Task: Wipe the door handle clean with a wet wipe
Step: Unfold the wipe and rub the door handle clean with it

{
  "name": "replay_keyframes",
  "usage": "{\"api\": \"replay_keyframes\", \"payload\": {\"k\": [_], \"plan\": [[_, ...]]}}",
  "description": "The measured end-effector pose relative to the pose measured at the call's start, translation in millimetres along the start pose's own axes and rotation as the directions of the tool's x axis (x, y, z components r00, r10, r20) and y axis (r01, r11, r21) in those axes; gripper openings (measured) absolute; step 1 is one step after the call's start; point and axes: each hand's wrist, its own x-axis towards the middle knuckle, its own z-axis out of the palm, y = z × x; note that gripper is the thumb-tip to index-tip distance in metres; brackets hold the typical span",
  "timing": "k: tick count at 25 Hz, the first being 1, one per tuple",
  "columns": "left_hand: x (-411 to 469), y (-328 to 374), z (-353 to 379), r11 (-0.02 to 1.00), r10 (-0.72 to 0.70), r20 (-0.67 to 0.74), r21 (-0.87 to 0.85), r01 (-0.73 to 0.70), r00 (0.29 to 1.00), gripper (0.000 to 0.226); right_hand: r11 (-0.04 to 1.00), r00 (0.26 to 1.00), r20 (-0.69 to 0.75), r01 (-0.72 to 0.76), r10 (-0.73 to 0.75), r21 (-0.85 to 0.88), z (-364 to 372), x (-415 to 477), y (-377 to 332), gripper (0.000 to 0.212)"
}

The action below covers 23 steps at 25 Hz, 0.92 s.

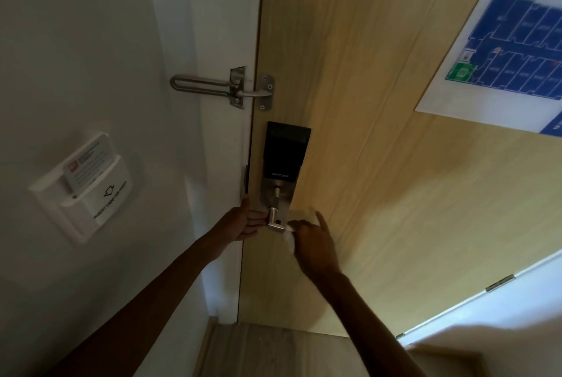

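A silver lever door handle sticks out from a black and steel smart lock on the wooden door. My right hand is shut on a white wet wipe, pressing it against the lever's right part; the index finger points up along the door. My left hand rests at the door's edge just left of the handle, fingers spread and touching the handle's base. The lever's far end is hidden under the wipe and my right hand.
A steel swing-bar guard bridges frame and door above the lock. A white key-card holder with a card sits on the left wall. An evacuation plan hangs on the door at upper right. A door hinge shows at lower right.
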Motion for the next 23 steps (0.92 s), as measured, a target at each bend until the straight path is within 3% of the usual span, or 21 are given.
{"api": "replay_keyframes", "payload": {"k": [4,8,13,15,18,20,23], "plan": [[-2.1,-1.4,1.5,1.000,0.020,0.004,0.001,-0.020,1.000,0.067,0.994,0.993,0.037,-0.110,0.110,0.017,-1.0,4.3,7.2,0.026],[-5.5,-0.1,3.2,1.000,0.016,-0.013,-0.013,-0.017,1.000,0.064,0.997,0.997,0.048,-0.059,0.056,0.054,17.9,7.7,-31.2,0.023],[-4.9,-2.0,-0.3,1.000,0.025,0.022,0.003,-0.025,0.999,0.062,0.993,0.999,0.003,-0.037,0.037,0.108,-7.1,-5.6,19.3,0.018],[-5.3,-2.7,-2.0,0.999,0.031,0.045,0.017,-0.031,0.999,0.058,0.977,1.000,0.008,-0.018,0.017,0.214,-15.8,-4.4,25.1,0.012],[-7.8,-2.5,-1.4,0.993,0.096,0.076,0.062,-0.101,0.993,0.045,0.907,0.991,-0.067,-0.077,0.114,0.414,-18.0,7.2,14.8,0.011],[-7.4,-3.2,-1.6,0.967,0.182,0.050,0.173,-0.188,0.982,0.047,0.873,0.987,-0.061,-0.105,0.152,0.476,-15.5,13.8,9.3,0.014],[-8.7,-6.6,1.9,0.820,0.404,-0.031,0.456,-0.347,0.914,0.015,0.857,0.993,-0.015,-0.091,0.115,0.507,-11.2,6.6,11.9,0.010]]}}
